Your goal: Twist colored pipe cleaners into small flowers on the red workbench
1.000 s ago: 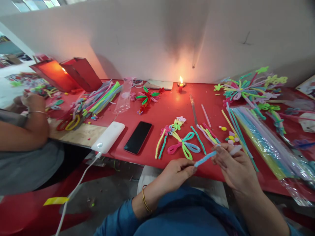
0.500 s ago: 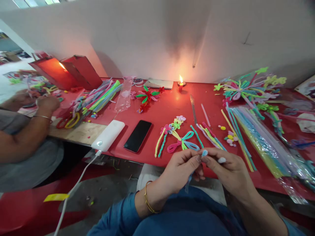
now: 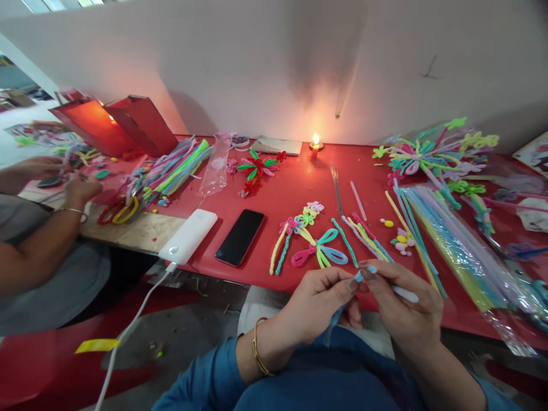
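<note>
My left hand (image 3: pixel 327 299) is closed in a pinch on a light-blue pipe cleaner (image 3: pixel 358 277), whose tail hangs below the palm. Close beside it, my right hand (image 3: pixel 405 302) pinches a second light-blue bit at its fingertips. A white stick (image 3: pixel 406 294) lies across the right palm; its far end is hidden by the fingers. Just beyond both hands, a bow of looped pipe cleaners (image 3: pixel 319 246) lies on the red table (image 3: pixel 291 194). Small pipe-cleaner flowers (image 3: pixel 308 215) sit above the bow, and loose cut lengths (image 3: pixel 366 237) are to its right.
A lit candle (image 3: pixel 315 149) stands at the back by the wall. Left are a black phone (image 3: pixel 240 237), a white power bank (image 3: pixel 188 235) with a cable, and yellow-handled scissors (image 3: pixel 126 211). Bagged pipe cleaners (image 3: pixel 458 245) lie right. A co-worker's hands (image 3: pixel 79 188) are far left.
Both my hands have shifted slightly right. The right hand has turned, so more of the white stick shows, and the blue bits at the fingertips are now apart.
</note>
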Action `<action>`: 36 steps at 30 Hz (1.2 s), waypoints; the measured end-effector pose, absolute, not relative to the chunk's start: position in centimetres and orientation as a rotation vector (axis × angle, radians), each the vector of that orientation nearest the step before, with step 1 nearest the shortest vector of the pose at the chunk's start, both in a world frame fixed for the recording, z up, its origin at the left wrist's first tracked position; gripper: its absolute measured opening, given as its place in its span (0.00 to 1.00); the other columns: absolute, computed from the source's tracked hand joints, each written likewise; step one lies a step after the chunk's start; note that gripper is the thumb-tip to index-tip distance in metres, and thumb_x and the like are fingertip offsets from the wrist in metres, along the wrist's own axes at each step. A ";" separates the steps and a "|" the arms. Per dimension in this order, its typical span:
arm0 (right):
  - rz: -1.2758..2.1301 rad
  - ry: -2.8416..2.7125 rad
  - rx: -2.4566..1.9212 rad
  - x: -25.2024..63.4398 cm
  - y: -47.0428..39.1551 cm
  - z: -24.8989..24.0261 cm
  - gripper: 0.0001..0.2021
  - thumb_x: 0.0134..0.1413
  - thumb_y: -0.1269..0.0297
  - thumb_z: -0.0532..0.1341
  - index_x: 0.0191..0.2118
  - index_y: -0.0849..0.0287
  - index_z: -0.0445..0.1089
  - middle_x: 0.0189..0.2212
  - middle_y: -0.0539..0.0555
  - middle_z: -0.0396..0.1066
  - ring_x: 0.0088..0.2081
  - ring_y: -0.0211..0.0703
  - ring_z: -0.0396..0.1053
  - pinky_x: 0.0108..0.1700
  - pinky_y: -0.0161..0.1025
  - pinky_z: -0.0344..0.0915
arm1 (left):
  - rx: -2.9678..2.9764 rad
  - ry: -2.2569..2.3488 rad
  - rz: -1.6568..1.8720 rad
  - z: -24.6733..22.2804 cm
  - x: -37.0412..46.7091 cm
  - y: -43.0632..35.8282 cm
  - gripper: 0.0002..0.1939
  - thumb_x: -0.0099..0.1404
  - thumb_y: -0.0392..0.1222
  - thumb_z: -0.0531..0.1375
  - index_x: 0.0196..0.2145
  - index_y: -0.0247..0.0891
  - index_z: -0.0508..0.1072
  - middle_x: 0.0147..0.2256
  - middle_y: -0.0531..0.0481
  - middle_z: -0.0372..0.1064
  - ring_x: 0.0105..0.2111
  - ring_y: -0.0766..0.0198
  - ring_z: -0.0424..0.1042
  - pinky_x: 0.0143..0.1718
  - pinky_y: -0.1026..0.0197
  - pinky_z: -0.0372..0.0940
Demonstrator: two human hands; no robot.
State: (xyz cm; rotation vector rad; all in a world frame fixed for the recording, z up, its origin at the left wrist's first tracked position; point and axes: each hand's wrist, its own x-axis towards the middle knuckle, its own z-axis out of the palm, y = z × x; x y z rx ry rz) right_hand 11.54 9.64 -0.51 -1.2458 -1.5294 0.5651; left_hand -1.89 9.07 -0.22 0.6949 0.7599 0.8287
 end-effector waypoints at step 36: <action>0.839 -1.595 -1.272 11.9 10.4 -1.5 0.06 0.49 0.61 0.60 0.33 0.56 0.71 0.18 0.48 0.72 0.20 0.39 0.71 0.21 0.32 0.67 | 0.597 0.797 0.837 -0.9 -2.2 9.1 0.16 0.53 0.52 0.60 0.26 0.34 0.66 0.13 0.56 0.64 0.13 0.73 0.64 0.16 0.72 0.57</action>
